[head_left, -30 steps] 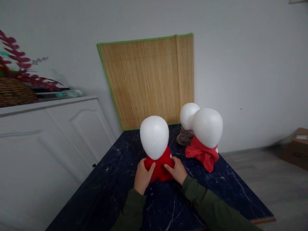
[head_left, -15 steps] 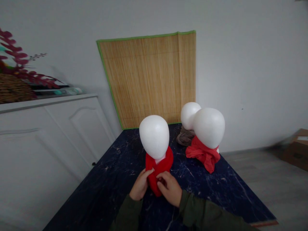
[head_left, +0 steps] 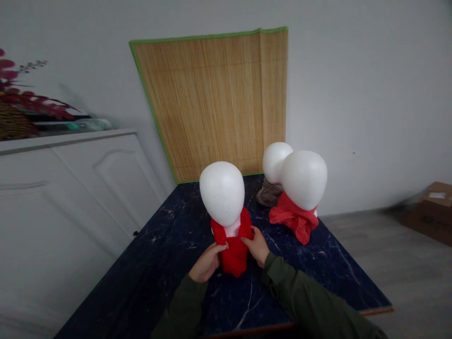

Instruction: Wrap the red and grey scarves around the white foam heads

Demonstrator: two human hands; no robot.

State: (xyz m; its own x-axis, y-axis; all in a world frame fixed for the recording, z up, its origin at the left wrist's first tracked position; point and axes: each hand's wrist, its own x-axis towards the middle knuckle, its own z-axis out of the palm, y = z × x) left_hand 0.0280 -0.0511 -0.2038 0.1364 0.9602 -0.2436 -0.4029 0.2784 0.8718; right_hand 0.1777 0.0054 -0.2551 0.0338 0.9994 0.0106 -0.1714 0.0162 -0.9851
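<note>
Two hands on the red scarf (head_left: 234, 258), one per side. Left hand (head_left: 205, 263) comes in from bottom centre, forearm angled up and slightly right, thumb laid across the front of the cloth pointing right. Its fingers are narrow, pinching the left edge; the other fingertips are hidden behind the cloth. Right hand (head_left: 259, 246) comes from lower right, forearm running up-left, thumb on the front pointing left — also a narrow pinch, on the right edge, with the fingertips partly hidden. Both cuffs are dark green; the right sleeve (head_left: 303, 293) shows more length.

Scarf sits round the neck of the nearest white head form (head_left: 222, 192), mid-worktop. Two bands run down from the neck, a pale gap between them, into one broad front panel. Long axis runs from the neck down toward the wearer, roughly in line with the form; rounded lower end points at the near edge of the worktop (head_left: 165, 263). Can't tell if that end touches the surface. Form is upright, broad end up, narrowing to the neck.

Right of it and a bit further back: second head form (head_left: 304, 180) with a lighter red cloth (head_left: 294, 218) bunched at its base. Behind that — third form (head_left: 274, 162), grey-brown cloth (head_left: 269, 193) below it.
</note>
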